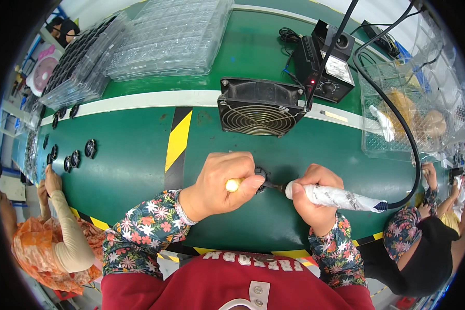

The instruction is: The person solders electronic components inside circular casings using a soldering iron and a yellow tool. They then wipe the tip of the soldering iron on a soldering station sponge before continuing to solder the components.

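My right hand is wrapped around a soldering iron whose handle is covered in white wrapping. Its tip points left and meets a small round black part on the green bench in front of me. My left hand is closed, thumb toward that part, around a yellow stick-like thing with a bright pale round end. The rest of that thing is hidden in my fist. The fingers of my left hand cover some of the black part, and I cannot tell whether they touch it.
A square black fan stands just beyond my hands. Behind it sits a black control box with a dial. The iron's cable loops at the right, near clear trays. Several black round parts lie left, beside a co-worker's hand.
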`<state>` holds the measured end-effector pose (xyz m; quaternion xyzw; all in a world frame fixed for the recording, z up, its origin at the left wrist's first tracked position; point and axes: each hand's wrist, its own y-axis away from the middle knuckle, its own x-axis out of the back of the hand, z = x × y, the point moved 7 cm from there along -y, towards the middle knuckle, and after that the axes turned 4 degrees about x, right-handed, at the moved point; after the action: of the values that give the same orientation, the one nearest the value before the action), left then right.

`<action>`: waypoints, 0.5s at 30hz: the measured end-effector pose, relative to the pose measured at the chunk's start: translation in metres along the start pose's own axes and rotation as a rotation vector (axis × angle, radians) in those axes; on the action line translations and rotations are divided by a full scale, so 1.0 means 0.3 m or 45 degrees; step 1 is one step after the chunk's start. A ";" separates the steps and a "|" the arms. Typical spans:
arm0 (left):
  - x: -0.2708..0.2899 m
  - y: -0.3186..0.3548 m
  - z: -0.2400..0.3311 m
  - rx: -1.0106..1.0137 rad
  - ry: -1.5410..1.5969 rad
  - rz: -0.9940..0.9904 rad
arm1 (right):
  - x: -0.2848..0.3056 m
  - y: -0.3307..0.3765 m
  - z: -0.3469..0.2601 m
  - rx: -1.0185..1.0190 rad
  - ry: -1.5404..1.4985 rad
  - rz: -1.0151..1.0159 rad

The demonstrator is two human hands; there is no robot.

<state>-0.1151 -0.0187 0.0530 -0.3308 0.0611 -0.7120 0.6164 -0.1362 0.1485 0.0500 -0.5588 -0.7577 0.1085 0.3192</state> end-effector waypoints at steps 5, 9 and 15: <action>-0.003 -0.002 0.006 -0.012 -0.006 -0.002 | -0.004 -0.003 -0.023 0.076 -0.014 0.013; 0.000 0.000 0.001 -0.015 -0.005 0.001 | -0.013 -0.013 -0.035 0.119 0.021 -0.018; 0.000 -0.002 0.002 -0.023 0.001 0.010 | -0.013 -0.012 -0.046 0.175 0.046 -0.017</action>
<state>-0.1151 -0.0183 0.0536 -0.3359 0.0690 -0.7090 0.6162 -0.1301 0.1410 0.0611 -0.5324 -0.7464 0.1480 0.3709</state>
